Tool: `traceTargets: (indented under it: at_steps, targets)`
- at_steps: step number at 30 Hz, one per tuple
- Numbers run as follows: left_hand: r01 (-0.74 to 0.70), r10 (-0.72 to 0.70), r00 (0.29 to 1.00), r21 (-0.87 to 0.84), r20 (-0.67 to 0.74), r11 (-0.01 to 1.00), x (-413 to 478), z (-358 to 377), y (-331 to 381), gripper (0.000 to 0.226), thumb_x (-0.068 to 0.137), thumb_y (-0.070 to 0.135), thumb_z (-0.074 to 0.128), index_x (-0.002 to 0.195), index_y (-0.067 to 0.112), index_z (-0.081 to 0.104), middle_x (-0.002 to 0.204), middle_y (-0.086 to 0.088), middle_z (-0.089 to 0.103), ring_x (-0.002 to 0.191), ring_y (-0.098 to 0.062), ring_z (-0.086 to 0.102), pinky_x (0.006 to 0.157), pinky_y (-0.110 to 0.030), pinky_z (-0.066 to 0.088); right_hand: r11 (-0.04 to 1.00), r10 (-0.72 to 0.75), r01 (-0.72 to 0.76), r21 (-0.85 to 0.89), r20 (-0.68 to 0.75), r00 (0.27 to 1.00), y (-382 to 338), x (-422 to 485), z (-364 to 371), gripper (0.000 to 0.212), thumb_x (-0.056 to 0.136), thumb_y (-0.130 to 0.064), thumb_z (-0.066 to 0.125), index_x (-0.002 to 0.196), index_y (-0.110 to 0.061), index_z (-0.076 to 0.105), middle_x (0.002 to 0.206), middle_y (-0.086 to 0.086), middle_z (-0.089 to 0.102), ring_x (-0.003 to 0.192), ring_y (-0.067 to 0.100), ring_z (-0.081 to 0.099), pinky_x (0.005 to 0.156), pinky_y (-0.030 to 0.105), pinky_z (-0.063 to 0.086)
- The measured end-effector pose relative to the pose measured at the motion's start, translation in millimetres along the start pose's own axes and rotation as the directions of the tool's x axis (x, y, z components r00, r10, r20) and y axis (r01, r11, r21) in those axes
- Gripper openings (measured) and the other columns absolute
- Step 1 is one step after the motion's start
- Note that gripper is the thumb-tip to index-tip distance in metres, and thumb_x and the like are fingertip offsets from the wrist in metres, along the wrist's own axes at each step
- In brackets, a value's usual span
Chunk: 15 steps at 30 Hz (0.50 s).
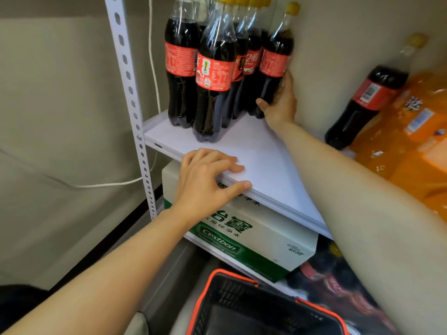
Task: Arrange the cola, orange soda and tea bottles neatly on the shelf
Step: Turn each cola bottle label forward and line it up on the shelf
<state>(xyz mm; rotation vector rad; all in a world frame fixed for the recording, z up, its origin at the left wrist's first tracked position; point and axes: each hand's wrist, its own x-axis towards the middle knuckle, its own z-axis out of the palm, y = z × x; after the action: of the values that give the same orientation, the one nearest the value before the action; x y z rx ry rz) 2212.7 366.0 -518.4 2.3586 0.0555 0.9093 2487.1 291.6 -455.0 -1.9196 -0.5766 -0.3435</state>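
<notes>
Nearest the camera, at the bottom edge, a black mesh shopping basket with an orange rim is seen; no bottles can be made out in it. Above it, on the lower level, a white-and-green cardboard carton is stored, with a shrink-wrapped pack of cola bottles beside it.

On the front edge of the flat white shelf board the left hand is rested. Its fingers are laid loosely spread on top and the thumb is set along the front lip, with nothing held. The body is probably being steadied this way while the other arm reaches in.

Farther back, the right hand is wrapped round the lower body of a dark cola bottle with a red label and yellow cap, thumb in front and fingers behind. That bottle is set with its base on the board, just beside the right end of the cluster of cola bottles, and is probably being pushed in to close the row.

Well to the right, a lone cola bottle is leant against a wrapped pack of orange soda, not yet arranged. No tea bottles are seen.
</notes>
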Motion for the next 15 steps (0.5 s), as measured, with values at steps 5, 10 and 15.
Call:
traceTargets:
  at_steps: [5,10,15]
  targets:
    - [0.058,-0.058,0.998,-0.005,0.009,0.998,3,-2,6,0.043,0.076,0.071,0.067,0.099,0.037,0.077,0.114,0.022,0.068,0.115,-0.004,0.05,0.101,-0.024,0.02,0.996,0.015,0.008,-0.09,0.257,0.966,-2,-14,-19,0.119,0.078,0.001,0.079,0.163,-0.017,-0.002,0.158,0.006,0.041,0.141,0.023,0.045,0.114,0.041,0.043]
    - [0.171,-0.175,0.984,0.095,0.037,0.981,12,-4,24,0.024,0.079,0.057,0.077,0.091,0.037,0.074,0.109,0.021,0.064,0.112,-0.01,0.047,0.094,-0.03,0.021,0.99,0.076,-0.029,-0.141,0.346,0.935,-21,-87,-68,0.096,0.082,-0.004,0.081,0.16,-0.016,0.026,0.156,0.009,0.041,0.123,0.016,0.05,0.092,0.019,0.044]
    - [0.257,-0.263,0.95,0.058,0.17,0.965,30,-1,48,0.015,0.079,0.051,0.07,0.085,0.039,0.075,0.101,0.015,0.072,0.107,-0.014,0.06,0.093,-0.035,0.036,0.939,0.007,0.106,-0.326,0.327,0.945,-36,-186,-142,0.05,0.085,-0.018,0.08,0.133,-0.016,0.064,0.127,0.003,0.061,0.108,0.022,0.063,0.095,0.035,0.05]
